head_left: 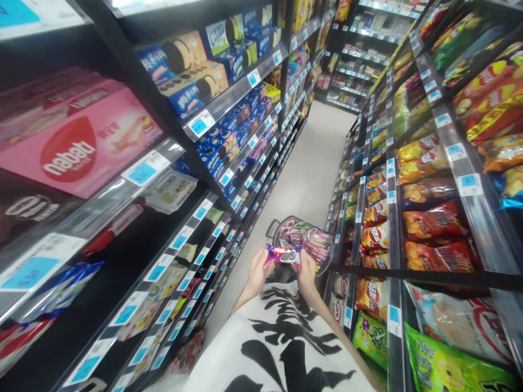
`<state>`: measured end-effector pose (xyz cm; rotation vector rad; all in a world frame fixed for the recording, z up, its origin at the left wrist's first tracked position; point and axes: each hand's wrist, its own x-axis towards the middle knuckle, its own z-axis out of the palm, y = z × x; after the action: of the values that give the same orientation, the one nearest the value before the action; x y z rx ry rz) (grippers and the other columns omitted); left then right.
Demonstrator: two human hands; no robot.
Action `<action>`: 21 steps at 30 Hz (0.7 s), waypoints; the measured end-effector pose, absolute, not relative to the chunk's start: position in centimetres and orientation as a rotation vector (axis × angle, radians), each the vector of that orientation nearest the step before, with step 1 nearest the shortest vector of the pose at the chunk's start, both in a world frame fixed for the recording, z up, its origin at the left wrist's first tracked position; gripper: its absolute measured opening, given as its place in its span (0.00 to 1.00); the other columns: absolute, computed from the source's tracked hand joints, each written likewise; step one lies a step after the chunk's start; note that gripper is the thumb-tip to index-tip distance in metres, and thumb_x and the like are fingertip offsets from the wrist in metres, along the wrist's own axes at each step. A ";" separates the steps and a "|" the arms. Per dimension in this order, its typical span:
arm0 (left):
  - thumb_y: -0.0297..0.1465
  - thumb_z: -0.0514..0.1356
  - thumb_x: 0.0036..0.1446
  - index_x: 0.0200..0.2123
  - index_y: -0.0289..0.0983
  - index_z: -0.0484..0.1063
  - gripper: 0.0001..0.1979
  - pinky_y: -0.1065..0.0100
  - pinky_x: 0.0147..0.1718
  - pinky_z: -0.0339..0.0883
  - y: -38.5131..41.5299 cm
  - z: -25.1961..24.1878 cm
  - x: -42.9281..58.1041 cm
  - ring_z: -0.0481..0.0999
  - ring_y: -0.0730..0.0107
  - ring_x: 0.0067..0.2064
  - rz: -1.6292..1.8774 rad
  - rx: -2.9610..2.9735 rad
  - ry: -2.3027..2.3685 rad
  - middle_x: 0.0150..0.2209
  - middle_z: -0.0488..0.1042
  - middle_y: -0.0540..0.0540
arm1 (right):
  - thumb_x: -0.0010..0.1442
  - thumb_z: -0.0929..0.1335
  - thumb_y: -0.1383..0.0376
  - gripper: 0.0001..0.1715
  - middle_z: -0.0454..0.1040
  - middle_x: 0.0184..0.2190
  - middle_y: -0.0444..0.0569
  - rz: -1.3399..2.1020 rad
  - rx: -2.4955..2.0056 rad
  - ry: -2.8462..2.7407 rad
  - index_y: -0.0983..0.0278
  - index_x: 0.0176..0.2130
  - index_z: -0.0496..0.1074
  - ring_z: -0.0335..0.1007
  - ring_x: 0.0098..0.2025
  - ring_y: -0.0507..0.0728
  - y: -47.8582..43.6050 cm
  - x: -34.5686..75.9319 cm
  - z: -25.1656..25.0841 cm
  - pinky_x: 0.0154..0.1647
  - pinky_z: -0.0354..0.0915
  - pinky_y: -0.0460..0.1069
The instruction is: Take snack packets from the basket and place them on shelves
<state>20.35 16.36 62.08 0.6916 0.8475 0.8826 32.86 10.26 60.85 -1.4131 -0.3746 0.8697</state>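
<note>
A small purple wrapped snack pack (pixel 285 255) with a dark cookie pictured on it is stretched between my two hands. My left hand (pixel 260 270) pinches its left end, and my right hand (pixel 306 269) pinches the right end. Just beyond the pack, low in the aisle, sits a dark-rimmed round basket (pixel 332 260) holding pink and green packaged items. The pack and my hands overlap the basket's near side in the view, so part of it is hidden.
Shelves with a pink wafer box (pixel 93 141) and blue cookie boxes (pixel 192 90) line the left side. Racks of chip bags (pixel 439 256) rise on the right. Between them a pale floor (pixel 316 152) runs toward shelving (pixel 365 51) at the far end.
</note>
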 end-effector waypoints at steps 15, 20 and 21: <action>0.53 0.56 0.62 0.23 0.38 0.61 0.27 0.70 0.26 0.53 17.6 62.0 18.5 0.60 0.75 0.24 0.780 1.125 0.935 0.20 0.61 0.53 | 0.52 0.73 0.41 0.32 0.55 0.15 0.37 0.949 -1.278 -0.183 0.60 0.21 0.60 0.51 0.18 0.49 11.1 32.6 62.5 0.18 0.52 0.45; 0.51 0.55 0.64 0.24 0.37 0.60 0.26 0.70 0.27 0.52 18.2 62.3 17.8 0.59 0.75 0.25 0.724 1.249 0.945 0.21 0.60 0.53 | 0.53 0.73 0.40 0.33 0.55 0.15 0.36 0.971 -1.231 -0.195 0.61 0.20 0.60 0.50 0.18 0.48 11.2 32.9 62.6 0.19 0.52 0.45; 0.51 0.56 0.64 0.24 0.37 0.60 0.26 0.70 0.27 0.52 18.2 62.2 17.8 0.60 0.75 0.25 0.730 1.214 0.931 0.21 0.61 0.54 | 0.53 0.73 0.39 0.34 0.55 0.15 0.36 0.981 -1.236 -0.200 0.61 0.20 0.60 0.49 0.18 0.48 11.3 32.9 62.6 0.19 0.52 0.45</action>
<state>17.83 18.19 62.25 1.2141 0.9309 0.7300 32.89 11.28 62.57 -1.2360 -0.2002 0.9806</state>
